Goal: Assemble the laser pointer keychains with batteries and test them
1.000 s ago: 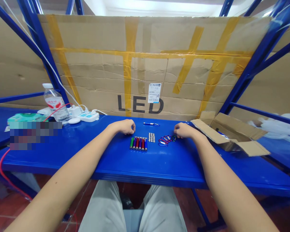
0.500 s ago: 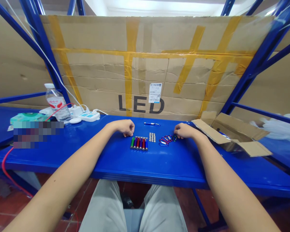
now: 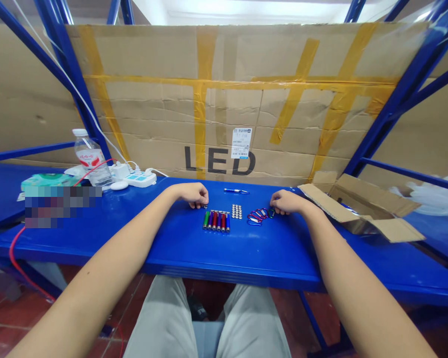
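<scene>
A row of several small coloured flashlights [image 3: 216,221] lies on the blue shelf top [image 3: 224,251]. My left hand [image 3: 192,194] rests just behind the row's left end, fingers curled under, nothing visible in them. A block of several silvery button cells [image 3: 236,212] sits to the right of the flashlights. Farther right lies a heap of coloured carabiner clips [image 3: 259,216]. My right hand [image 3: 284,202] is curled with its fingertips at the heap's right edge. A blue pen [image 3: 236,191] lies behind the cells.
An open cardboard box [image 3: 358,206] stands at the right. At the left are a water bottle [image 3: 91,159], a white power strip [image 3: 134,177] with cables and a teal pack [image 3: 45,182]. A taped cardboard wall marked LED [image 3: 231,99] closes the back.
Both hands stay where they were; only the camera has drifted slightly, shifting the scene a little to the right.
</scene>
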Motion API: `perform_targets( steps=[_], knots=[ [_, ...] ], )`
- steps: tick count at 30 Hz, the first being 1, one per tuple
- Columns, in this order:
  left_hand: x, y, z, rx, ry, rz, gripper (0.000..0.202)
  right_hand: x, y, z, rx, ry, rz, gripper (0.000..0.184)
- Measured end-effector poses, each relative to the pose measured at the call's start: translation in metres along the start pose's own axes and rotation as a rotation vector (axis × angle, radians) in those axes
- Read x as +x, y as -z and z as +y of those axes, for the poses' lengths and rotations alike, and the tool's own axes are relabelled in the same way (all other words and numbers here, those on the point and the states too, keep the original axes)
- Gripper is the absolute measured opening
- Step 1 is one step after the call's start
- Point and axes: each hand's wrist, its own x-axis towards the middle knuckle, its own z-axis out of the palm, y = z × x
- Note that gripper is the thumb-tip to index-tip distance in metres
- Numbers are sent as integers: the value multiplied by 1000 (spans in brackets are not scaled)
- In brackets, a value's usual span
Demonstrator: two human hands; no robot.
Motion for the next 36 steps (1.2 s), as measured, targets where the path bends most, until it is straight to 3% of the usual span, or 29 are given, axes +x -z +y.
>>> perform_targets(
  steps=[13, 28, 32, 36],
  knots=[
    [-4, -2, 9, 98, -75, -63, 24, -6, 2, -7, -6, -22, -6, 9],
    [-7, -1, 10, 85, -59, -33, 29, -6, 2, -5, 14, -18, -13, 8],
    [-1, -2, 5, 101, -72, 81, 28, -4, 2, -3, 1, -1, 40, 9],
    [25, -3, 6, 236, -190, 380, 20, -2, 0, -7, -82, 75, 283, 11]
  ],
)
